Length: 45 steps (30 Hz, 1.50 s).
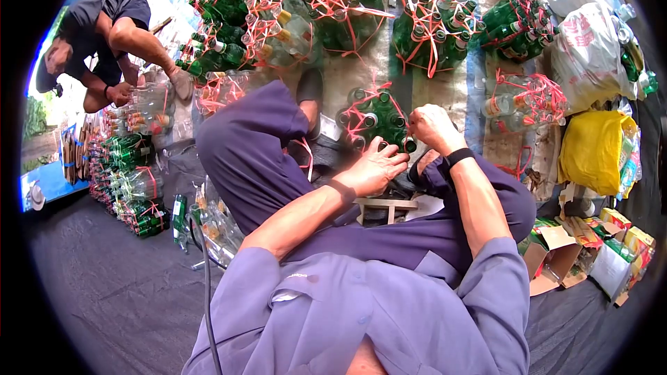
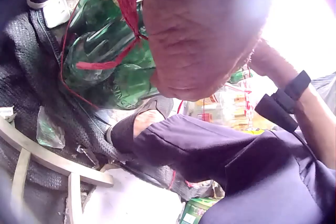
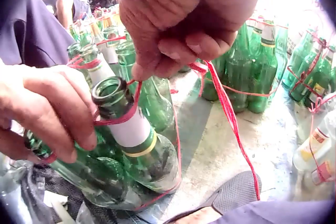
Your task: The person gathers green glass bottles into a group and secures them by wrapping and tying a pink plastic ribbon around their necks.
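A bundle of green glass bottles stands between the person's feet, with red plastic string looped around the necks. My left hand is at the near side of the bundle, fingers and thumb around a bottle neck in the right wrist view. The right hand pinches red string just above a bottle with a white neck label. A long tail of that string hangs down from beneath the right hand. In the left wrist view, the left hand covers part of the bundle.
More tied bottle bundles stand ahead, and clear ones at the right. A white sack, a yellow bag and open cartons line the right side. Another person bends over bottles at far left. Loose bottles lie left.
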Each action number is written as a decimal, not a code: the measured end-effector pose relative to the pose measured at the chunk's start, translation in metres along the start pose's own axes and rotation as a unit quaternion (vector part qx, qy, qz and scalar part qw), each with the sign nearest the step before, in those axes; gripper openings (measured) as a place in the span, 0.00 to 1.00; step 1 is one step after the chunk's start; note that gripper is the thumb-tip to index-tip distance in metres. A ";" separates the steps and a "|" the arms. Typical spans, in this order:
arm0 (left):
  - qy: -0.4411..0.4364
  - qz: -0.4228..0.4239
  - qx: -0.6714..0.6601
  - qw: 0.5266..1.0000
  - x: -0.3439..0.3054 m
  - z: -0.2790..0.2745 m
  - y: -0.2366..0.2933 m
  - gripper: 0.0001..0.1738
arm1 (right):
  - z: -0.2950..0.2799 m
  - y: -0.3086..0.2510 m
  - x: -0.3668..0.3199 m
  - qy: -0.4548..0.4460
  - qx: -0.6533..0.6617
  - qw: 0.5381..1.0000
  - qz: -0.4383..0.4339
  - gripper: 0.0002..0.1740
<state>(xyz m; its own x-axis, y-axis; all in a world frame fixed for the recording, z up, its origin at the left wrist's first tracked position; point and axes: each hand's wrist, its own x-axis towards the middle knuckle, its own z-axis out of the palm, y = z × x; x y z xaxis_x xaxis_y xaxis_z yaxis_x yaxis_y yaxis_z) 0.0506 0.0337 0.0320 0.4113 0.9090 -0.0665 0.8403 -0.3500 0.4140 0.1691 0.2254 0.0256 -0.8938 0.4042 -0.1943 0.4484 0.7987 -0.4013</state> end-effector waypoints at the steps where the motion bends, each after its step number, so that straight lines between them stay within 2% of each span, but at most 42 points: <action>1: 0.012 -0.002 0.002 1.000 0.000 0.001 0.001 0.29 | -0.004 0.001 0.001 -0.010 0.020 1.000 0.014 0.08; 4: -0.010 -0.012 -0.014 1.000 0.001 0.000 0.001 0.30 | -0.002 0.009 0.000 -0.024 0.056 0.998 0.026 0.05; 6: -0.008 -0.013 -0.010 1.000 0.000 0.000 0.001 0.31 | 0.010 0.022 0.003 -0.043 0.119 0.992 0.001 0.06; 10: -0.013 -0.023 -0.017 1.000 0.001 0.002 0.001 0.33 | 0.014 0.025 -0.002 -0.027 0.175 0.984 -0.011 0.08; 12: -0.011 -0.023 -0.029 0.999 0.001 0.000 0.001 0.31 | 0.011 0.020 -0.007 -0.045 0.267 0.958 0.090 0.07; 13: -0.009 -0.024 -0.040 0.999 0.001 -0.001 0.001 0.30 | 0.010 0.019 -0.009 -0.045 0.267 0.959 0.090 0.07; 15: 0.018 -0.023 -0.066 0.997 0.001 0.001 0.000 0.26 | 0.008 0.018 -0.010 -0.125 0.376 0.892 0.218 0.11; 16: 0.043 -0.020 -0.093 0.995 0.001 0.003 -0.001 0.23 | 0.010 0.020 -0.009 -0.125 0.376 0.892 0.218 0.11; 17: 0.043 -0.020 -0.093 0.995 0.000 0.006 -0.001 0.23 | 0.014 0.024 -0.008 -0.126 0.341 0.911 0.196 0.11; 18: 0.081 -0.032 -0.124 0.988 0.000 0.009 0.000 0.20 | 0.018 0.026 -0.007 -0.126 0.306 0.928 0.173 0.11; 22: 0.167 -0.090 -0.216 0.958 0.007 -0.007 0.002 0.16 | 0.039 0.037 -0.004 -0.137 0.328 0.917 0.182 0.11; 24: 0.178 -0.111 -0.220 0.953 0.011 -0.001 -0.001 0.17 | 0.061 0.052 0.000 -0.134 0.265 0.950 0.095 0.11; 25: 0.190 -0.153 -0.218 0.945 0.013 0.000 -0.001 0.17 | 0.051 0.046 0.003 -0.163 0.279 0.933 0.159 0.12; 26: 0.202 -0.194 -0.215 0.935 0.015 0.003 -0.001 0.17 | 0.044 0.040 0.005 -0.163 0.280 0.932 0.159 0.12; 28: 0.191 -0.207 -0.224 0.933 0.017 0.008 -0.004 0.17 | 0.036 0.032 0.007 -0.170 0.245 0.926 0.233 0.14; 29: 0.161 -0.220 -0.242 0.931 0.018 0.010 -0.005 0.17 | 0.045 0.034 0.008 -0.172 0.246 0.925 0.233 0.14; 31: 0.130 -0.232 -0.260 0.928 0.021 0.014 -0.006 0.17 | 0.060 0.033 0.011 -0.117 0.140 0.959 0.215 0.13; 35: 0.123 -0.231 -0.271 0.926 0.024 0.019 -0.009 0.15 | 0.046 0.020 0.011 -0.105 0.151 0.958 0.220 0.11; 40: 0.116 -0.212 -0.255 0.936 0.026 0.012 -0.017 0.12 | 0.072 0.041 0.018 -0.121 0.152 0.961 0.197 0.11; 42: 0.044 -0.243 -0.356 0.901 0.031 0.011 -0.029 0.10 | 0.072 0.041 0.015 -0.131 0.151 0.961 0.193 0.11; 45: 0.108 -0.216 -0.327 0.914 0.031 0.017 -0.026 0.08 | 0.066 0.037 0.014 -0.142 0.157 0.950 0.231 0.13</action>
<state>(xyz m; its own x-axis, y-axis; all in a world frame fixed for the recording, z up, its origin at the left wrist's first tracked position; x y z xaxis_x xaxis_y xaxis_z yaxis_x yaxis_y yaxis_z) 0.0474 0.0669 0.0042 -0.0475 0.9784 -0.2011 0.4878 0.1984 0.8501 0.1727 0.2315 -0.0513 -0.5878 0.5071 -0.6303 0.8090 0.3743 -0.4533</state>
